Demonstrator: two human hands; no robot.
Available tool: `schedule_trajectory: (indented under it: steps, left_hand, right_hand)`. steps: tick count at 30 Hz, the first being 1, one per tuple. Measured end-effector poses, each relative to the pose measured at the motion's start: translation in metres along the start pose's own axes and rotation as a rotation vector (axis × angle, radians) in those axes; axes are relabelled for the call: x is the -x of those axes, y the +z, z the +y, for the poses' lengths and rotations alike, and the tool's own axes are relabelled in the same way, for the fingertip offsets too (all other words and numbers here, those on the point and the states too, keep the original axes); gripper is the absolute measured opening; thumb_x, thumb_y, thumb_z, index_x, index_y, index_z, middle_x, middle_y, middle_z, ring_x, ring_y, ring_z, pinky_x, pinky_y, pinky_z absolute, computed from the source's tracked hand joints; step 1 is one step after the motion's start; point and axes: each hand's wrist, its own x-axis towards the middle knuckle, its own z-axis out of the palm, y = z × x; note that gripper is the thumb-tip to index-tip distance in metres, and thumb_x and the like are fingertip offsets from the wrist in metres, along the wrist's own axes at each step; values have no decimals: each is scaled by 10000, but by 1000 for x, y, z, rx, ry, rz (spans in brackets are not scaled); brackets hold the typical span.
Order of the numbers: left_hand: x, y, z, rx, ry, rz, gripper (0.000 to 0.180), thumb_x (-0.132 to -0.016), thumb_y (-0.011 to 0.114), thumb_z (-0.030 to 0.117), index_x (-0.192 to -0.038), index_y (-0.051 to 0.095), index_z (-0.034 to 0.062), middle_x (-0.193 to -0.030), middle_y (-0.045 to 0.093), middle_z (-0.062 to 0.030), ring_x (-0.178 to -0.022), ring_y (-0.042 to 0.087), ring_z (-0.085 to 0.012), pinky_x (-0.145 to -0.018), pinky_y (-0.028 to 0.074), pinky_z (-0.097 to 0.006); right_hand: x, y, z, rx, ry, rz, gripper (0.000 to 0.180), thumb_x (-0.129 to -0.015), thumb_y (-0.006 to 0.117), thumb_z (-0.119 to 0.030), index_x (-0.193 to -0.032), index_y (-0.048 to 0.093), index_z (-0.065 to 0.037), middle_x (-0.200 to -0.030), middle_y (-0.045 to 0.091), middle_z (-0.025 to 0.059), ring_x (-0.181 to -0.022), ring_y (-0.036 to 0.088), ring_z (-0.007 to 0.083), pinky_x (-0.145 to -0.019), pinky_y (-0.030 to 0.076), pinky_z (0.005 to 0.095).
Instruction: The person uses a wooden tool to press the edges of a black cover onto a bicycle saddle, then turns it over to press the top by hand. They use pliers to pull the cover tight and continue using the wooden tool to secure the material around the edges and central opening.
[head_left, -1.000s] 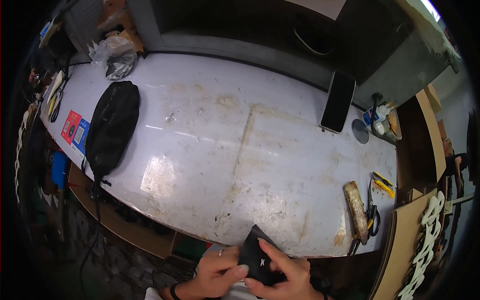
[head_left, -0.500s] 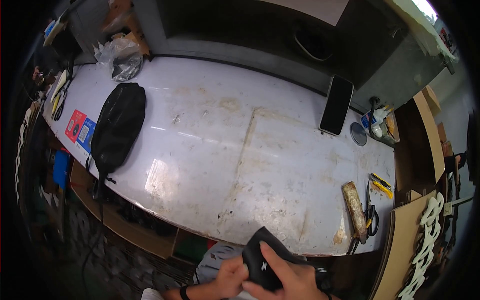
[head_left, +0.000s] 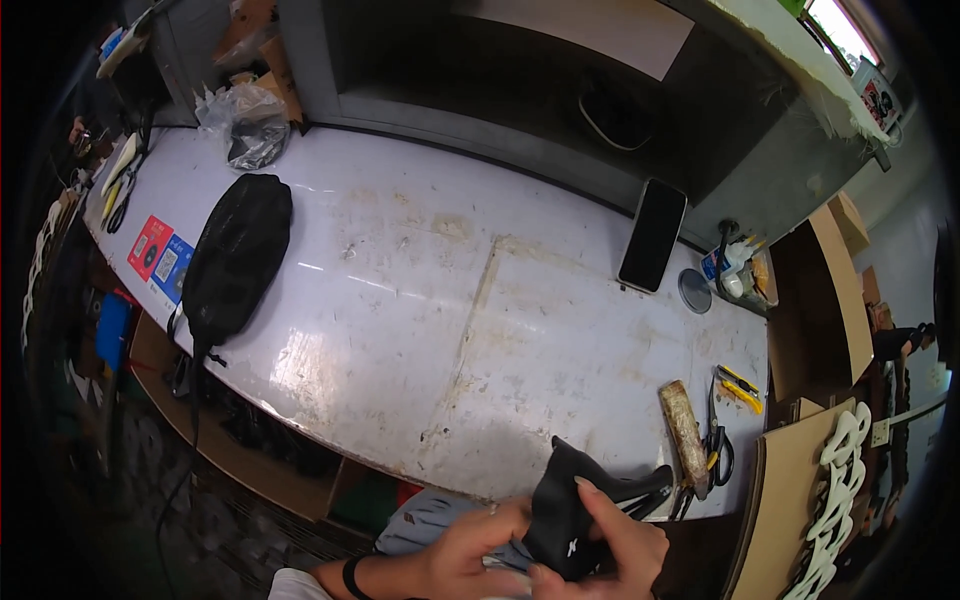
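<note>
Worn white tabletop [head_left: 480, 330] fills the view. Just below its near edge, both hands now grip a black folded fabric piece [head_left: 565, 510]: left hand [head_left: 470, 545] clasping its side, right hand [head_left: 610, 545] pinching it, lifted higher than a second ago.

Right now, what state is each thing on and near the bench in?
black pouch: held in both hands, off the bench
left hand: gripping the pouch
right hand: gripping the pouch
black bag: lying flat
phone: screen dark, propped upright
scissors: lying closed
</note>
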Motion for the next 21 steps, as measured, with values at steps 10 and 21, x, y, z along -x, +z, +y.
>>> schedule_trajectory:
  steps: [10, 21]
  left_hand:
    - [23, 2, -35, 63, -155, 51, 336, -1162, 586, 230, -1000, 671, -53, -1218, 732, -192, -1111, 710, -275, -959, 529, -371]
    - [-23, 22, -11, -77, 290, 51, 421, -1165, 593, 318, -877, 587, 11, -897, 565, -142, -807, 535, -320, -755, 466, -443]
  right_hand:
    - [2, 14, 19, -126, -158, 165, 904, -809, 952, -301, -1503, 599, 159, -688, 571, 33, -584, 464, 95, -534, 343, 277]
    - [14, 1, 27, -297, -56, -12, 871, -917, 914, -280, -1553, 522, 168, -1085, 766, 211, -869, 691, 183, -802, 563, 312]
